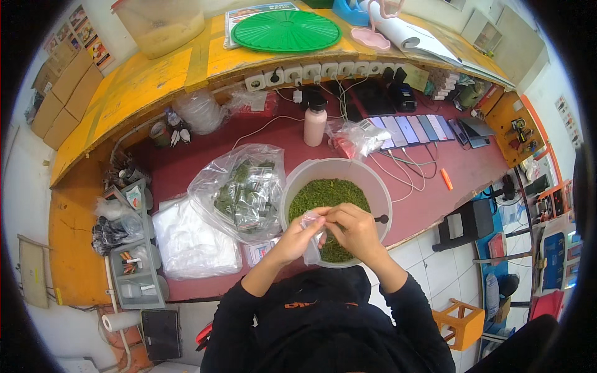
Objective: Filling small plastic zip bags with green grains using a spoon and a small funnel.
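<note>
Both hands meet above a round translucent plastic tub (pixel 381 196) that holds green, finely chopped plant material (pixel 326 193). My left hand (pixel 298 237) pinches a small clear plastic bag (pixel 311 254) near its top, and the bag hangs down in front of the tub's left side. Fingers of my right hand (pixel 353 228) are bent at the bag's upper edge, touching or nearly touching the left fingertips; what they pinch is hidden. Left of the tub, a large clear bag (pixel 210 182) holds several small zip bags (pixel 254 198) with green contents.
White plastic bags (pixel 196 242) lie stacked at left, beside a grey divided organizer (pixel 156 261). Behind the tub stand a pink bottle (pixel 315 125) and a crumpled plastic bag (pixel 361 140). Several phones (pixel 410 130) with cables and an orange marker (pixel 446 179) lie at right.
</note>
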Tool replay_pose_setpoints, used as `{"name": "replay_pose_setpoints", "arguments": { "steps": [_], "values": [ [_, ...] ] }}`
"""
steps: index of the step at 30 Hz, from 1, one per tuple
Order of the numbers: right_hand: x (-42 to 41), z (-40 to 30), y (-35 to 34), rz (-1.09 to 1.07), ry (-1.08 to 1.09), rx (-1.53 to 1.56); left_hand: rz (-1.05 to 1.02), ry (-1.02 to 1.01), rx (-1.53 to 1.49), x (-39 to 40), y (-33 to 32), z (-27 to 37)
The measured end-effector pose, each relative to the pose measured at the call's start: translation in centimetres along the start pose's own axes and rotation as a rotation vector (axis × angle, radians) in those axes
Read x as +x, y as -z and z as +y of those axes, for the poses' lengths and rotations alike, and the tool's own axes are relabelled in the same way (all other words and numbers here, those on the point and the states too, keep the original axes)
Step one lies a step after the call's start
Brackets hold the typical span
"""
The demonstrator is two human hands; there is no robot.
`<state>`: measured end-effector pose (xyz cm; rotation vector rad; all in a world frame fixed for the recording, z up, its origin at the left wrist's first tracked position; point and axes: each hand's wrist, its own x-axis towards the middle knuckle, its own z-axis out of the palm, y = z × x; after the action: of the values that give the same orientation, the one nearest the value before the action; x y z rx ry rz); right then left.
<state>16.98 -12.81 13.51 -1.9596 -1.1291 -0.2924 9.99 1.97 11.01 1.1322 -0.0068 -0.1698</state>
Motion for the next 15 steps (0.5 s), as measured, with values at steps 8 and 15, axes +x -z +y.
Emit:
{"name": "replay_pose_setpoints", "arguments": {
  "steps": [8, 15],
  "values": [
    [-0.1, 1.5, 2.7, 0.310, -0.292, -0.148, 0.316, -0.404, 0.482, 0.1, 1.5, 1.3],
    [-2.2, 0.1, 1.2, -0.079, -0.533, 0.563, 0.158, -0.440, 0.814, -0.1, -1.2, 1.2]
  ]
}}
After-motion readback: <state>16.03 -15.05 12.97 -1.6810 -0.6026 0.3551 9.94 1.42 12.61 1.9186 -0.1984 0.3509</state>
